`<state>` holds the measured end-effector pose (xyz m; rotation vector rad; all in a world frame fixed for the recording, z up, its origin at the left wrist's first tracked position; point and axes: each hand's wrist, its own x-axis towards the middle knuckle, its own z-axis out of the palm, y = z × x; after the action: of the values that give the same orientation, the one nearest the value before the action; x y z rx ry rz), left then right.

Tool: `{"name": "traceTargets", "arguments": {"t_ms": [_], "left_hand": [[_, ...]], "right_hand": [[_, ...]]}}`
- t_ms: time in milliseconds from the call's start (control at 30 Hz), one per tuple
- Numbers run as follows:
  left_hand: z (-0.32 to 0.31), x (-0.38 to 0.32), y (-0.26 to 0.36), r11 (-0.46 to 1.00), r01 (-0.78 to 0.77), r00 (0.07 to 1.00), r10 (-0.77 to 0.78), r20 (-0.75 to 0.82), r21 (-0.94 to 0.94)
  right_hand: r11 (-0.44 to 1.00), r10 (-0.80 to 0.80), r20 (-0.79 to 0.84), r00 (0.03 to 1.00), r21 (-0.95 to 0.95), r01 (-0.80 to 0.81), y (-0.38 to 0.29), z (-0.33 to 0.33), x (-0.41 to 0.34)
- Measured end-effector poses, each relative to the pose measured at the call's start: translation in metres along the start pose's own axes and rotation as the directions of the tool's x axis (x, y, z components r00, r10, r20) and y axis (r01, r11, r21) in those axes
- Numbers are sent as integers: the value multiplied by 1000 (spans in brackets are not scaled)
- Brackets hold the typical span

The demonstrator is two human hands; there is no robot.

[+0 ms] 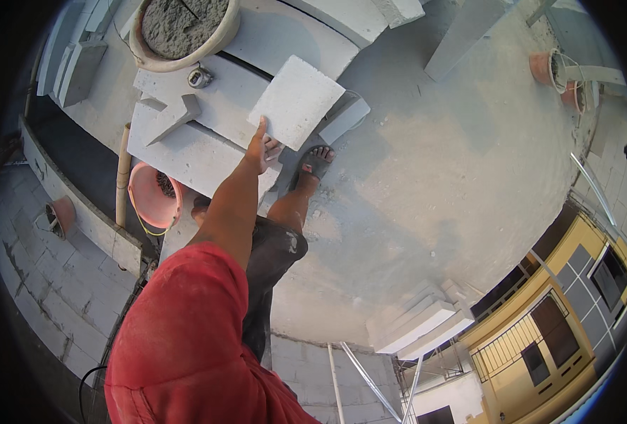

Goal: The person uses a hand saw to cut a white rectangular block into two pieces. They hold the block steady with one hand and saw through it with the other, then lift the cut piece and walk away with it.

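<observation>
My left hand (266, 146) grips the near corner of a squarish white aerated concrete block (300, 100), thumb on its upper face and fingers curled at its edge. The block is held over larger pale blocks (207, 153) lying by my feet. My right hand is out of view. Beyond the held block, a whitish box-like piece (348, 119) is partly hidden. A round tape measure (200, 78) sits on a block, below a tub (228, 37) of grey mortar (183, 26). An angular block offcut (173, 119) rests to the left.
A pink bucket (146, 199) stands near my foot, beside a bamboo pole (123, 177). A dark gap (75, 140) runs along the left. Stacked blocks (425, 323) lie on the dusty floor (451, 175) at lower right. More buckets (544, 69) stand at far right.
</observation>
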<state>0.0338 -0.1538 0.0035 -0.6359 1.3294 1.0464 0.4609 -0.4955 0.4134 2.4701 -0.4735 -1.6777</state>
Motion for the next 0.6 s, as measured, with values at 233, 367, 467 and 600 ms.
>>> {"name": "traceTargets", "arguments": {"t_ms": [233,367,467,600], "left_hand": [[67,-10,-11,829,-245,963,150,-222,-503],[80,-19,17,844,-240,968,170,-184,-479],[100,-13,33,918,-209,977,184,-104,-336],[157,-21,49,955,-295,854,255,-453,-19]], "right_hand": [[906,-354,-70,933,221,361,-192,-47,-51],[765,-500,-80,862,425,484,-257,-55,-90],[758,-563,-70,824,355,548,-289,-66,-107],[867,-472,-80,878,137,479,-300,-78,-118]]}}
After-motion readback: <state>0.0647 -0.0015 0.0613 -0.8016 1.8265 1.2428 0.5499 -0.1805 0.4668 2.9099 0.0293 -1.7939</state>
